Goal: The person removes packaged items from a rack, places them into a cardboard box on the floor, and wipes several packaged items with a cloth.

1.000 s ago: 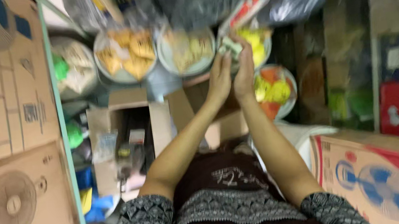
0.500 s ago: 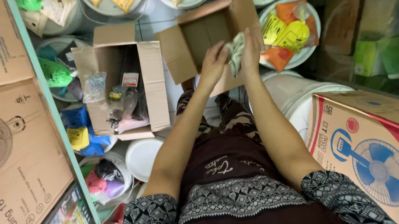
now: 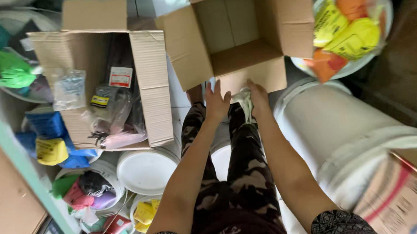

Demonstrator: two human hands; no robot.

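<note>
pale crumpled bundle (image 3: 243, 99): a small whitish-green wad, pinched between the two hands, right at the near lip of the empty carton, above the person's knees.
left hand (image 3: 215, 102): fingers spread and pointing up, palm pressed to the left side of the bundle; a loose, open-fingered hold, not a fist.
right hand (image 3: 258, 96): curled in on the right side of the bundle, fingers closed against it; both hands share the hold.
empty carton (image 3: 240, 31): brown cardboard, flaps splayed wide, mouth turned towards the person, bare inside; its lower flap sits just beyond the fingertips.
filled carton (image 3: 151, 76): a second brown box just left of the empty one, flaps open, stuffed with clear plastic packets and dark small goods.
white bucket (image 3: 342, 136): big pale tub lying beside the right forearm, close to the leg.
plate of bags (image 3: 351, 26): round white dish to the right of the empty carton, heaped with yellow and orange packets.
white lid (image 3: 145, 170): round, flat, under the filled carton, by the left arm.
bowls at left (image 3: 88, 189): several small dishes with pink, dark and yellow bits, along a pale green shelf edge.
legs (image 3: 243, 172): camouflage-pattern trousers, running up between the two arms.
</note>
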